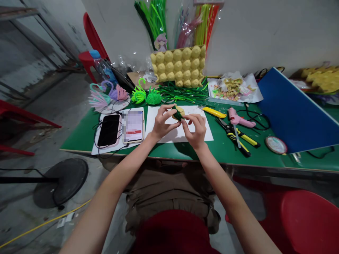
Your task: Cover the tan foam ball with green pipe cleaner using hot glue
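Two hands work over the white sheet [169, 135] near the table's front edge [148, 152]; bare sheet lies around them. Left hand [162, 123] and right hand [196, 129], fingers closed, pinch one small yellow piece [178, 112] wrapped in green, held above the sheet.

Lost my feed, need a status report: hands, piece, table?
Left hand and right hand both pinch the small yellow-and-green piece above white paper. Cutters, glue gun lie right, apart.
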Available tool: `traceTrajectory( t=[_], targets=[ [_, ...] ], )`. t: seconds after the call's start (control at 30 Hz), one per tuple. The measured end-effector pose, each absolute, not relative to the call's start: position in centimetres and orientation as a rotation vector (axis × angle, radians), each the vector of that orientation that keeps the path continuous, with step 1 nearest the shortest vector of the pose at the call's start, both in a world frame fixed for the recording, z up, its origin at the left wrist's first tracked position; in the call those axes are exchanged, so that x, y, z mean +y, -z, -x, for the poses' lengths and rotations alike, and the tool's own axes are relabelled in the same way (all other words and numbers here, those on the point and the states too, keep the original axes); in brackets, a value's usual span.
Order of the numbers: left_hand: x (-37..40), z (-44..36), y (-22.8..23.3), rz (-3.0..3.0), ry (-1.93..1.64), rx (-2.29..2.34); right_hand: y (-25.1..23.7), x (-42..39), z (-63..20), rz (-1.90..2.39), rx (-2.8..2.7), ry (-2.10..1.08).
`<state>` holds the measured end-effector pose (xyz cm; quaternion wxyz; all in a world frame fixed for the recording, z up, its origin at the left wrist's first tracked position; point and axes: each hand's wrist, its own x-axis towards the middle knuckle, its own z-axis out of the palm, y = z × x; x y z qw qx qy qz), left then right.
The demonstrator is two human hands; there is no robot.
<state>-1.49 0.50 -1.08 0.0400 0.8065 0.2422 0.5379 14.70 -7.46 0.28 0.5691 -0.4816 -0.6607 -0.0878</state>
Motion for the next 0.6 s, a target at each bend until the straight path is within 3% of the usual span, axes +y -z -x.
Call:
traceTrajectory(
  t=[0.43,0.6],
  targets=[
    [0.6,1.5,1.2,-2.664,-1.815,0.422,-0.9,-6.9,-15.5,1.132,-1.573,-0.276],
    [0.5,1.5,1.3,-2.703,-1.705,0.463,-1.9,-6.6,-16.7,1.140,-1.664,-0.437]
  ],
)
